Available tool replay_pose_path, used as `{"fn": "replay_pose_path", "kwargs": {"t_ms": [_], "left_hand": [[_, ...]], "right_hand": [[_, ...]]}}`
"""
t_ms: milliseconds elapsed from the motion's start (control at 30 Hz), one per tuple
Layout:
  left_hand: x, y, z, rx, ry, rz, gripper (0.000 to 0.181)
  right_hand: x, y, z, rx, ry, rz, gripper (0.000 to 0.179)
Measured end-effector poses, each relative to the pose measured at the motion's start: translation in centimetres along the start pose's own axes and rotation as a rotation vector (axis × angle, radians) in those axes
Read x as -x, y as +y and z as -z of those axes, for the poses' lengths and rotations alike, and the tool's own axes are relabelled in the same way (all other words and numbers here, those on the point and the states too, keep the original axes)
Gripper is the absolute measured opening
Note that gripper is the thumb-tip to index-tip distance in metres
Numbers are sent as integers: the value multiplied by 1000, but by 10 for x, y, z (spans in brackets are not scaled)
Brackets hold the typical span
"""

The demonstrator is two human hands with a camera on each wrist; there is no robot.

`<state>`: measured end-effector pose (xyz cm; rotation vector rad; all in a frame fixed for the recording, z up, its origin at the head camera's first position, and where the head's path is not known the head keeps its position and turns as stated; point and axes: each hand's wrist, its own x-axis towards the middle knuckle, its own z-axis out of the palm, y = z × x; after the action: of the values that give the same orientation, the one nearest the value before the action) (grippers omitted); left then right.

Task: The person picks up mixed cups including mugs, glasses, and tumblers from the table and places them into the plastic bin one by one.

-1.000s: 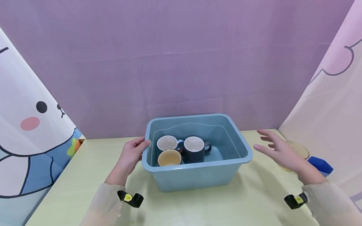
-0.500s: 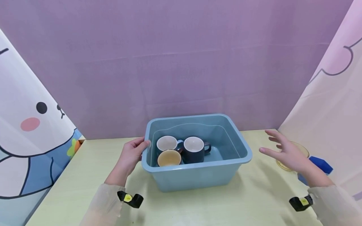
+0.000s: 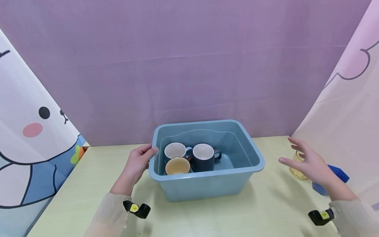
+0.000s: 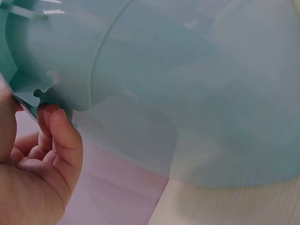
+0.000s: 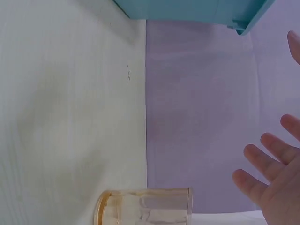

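Note:
My left hand (image 3: 137,163) grips the left rim of a light blue plastic tub (image 3: 204,188), thumb over the edge. In the left wrist view, the fingers of that hand (image 4: 63,140) curl under the rim beside the tub's wall (image 4: 164,70). Three mugs stand inside on the left: a white-lined one with a blue handle (image 3: 175,150), a cream-lined one (image 3: 177,166) and a dark navy one (image 3: 203,163). My right hand (image 3: 311,166), fingers spread and holding nothing, is beside an amber clear glass (image 3: 297,173). The right wrist view shows that glass (image 5: 154,206) below the fingers.
A dark blue faceted object (image 3: 339,172) sits at the right, partly hidden behind my right forearm. The pale wooden table (image 3: 88,184) meets a purple cloth backdrop (image 3: 189,72). Printed curtains (image 3: 32,158) hang at both sides.
My right hand has moved rightward, away from the tub and over toward the amber glass, its fingers still spread. My left hand, the tub and the mugs stay where they were.

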<state>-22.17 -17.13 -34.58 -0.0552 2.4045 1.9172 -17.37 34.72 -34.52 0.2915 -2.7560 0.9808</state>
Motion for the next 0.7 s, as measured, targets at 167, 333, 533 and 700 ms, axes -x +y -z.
{"fn": "replay_pose_path", "kwargs": {"t_ms": [167,333,533,700], "left_hand": [[0,0,0,-4,0,-2,46],[0,0,1,-7,-2,-3,46],[0,0,1,-9,-6,-7,46],[0,1,1,-9,-9,-6,46]], "right_hand": [[2,6,2,-16,9,-19,88],[5,13,4,-13,23,-30,87],[8,23,6,11,54,-25,87],[9,27,8,5,64,-43,88]]}}
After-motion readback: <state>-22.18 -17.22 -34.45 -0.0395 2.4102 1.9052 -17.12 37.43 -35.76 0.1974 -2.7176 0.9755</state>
